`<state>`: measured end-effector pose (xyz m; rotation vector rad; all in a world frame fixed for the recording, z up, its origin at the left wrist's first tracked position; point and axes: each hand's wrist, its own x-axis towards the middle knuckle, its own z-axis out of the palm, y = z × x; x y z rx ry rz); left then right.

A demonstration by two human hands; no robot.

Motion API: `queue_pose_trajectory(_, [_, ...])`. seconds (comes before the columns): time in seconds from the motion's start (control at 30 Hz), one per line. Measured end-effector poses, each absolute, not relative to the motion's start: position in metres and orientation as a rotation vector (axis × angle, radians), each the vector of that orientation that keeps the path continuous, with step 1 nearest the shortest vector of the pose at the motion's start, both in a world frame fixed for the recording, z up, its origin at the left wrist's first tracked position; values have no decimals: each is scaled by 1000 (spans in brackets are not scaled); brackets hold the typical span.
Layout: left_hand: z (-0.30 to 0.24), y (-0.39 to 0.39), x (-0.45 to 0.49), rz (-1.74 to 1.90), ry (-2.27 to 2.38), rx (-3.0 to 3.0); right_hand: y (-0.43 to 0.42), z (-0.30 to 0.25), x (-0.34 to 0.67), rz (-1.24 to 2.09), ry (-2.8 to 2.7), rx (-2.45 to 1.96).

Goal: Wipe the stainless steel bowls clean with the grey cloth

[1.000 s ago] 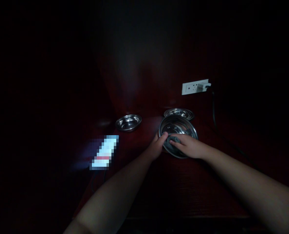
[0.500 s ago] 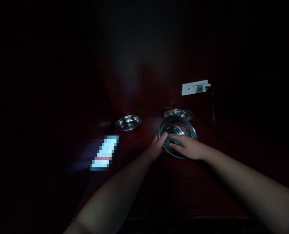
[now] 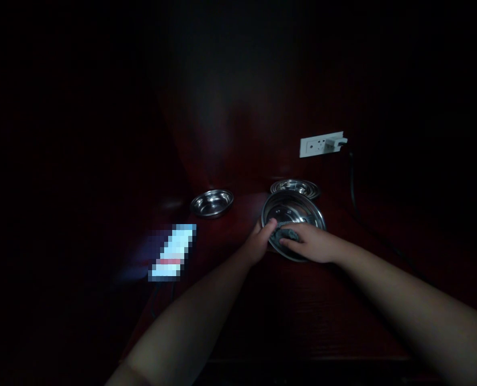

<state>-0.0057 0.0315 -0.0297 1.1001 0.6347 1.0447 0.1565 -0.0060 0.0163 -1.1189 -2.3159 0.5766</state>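
Note:
A shiny metal bowl point(image 3: 314, 210) is tilted toward me over the dark red table. My left hand point(image 3: 261, 240) grips its left rim, thumb on the inside and the other fingers hidden behind. Inside the bowl, my right hand point(image 3: 313, 242) is closed on a dark grey-green cloth point(image 3: 285, 234), pressing it against the lower inner wall. The cloth looks textured, but the dim light hides its exact kind. Just behind the held bowl sits a stack of shallow metal dishes point(image 3: 292, 185), partly covered by it.
Another metal bowl point(image 3: 212, 203) stands upright at the left back. A lit, pixelated screen point(image 3: 173, 253) lies at the table's left side. On the back wall, a white socket point(image 3: 314, 146) holds a plug, whose dark cord point(image 3: 353, 185) runs down to the right. Surroundings are very dark.
Almost nothing differs. The cloth under my right fingers has shifted very slightly inside the bowl; both hands and the bowl keep their places.

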Motion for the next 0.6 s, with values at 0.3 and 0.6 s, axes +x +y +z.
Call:
queue_pose_trajectory(0.3, [-27,30,-6,1039,652,1119,-4,14,162,561,-2355,-1279])
queue_pose_trajectory(0.6, [-30,31,-7,1011,639,1113,-3,14,165,619,-2355,-1319])
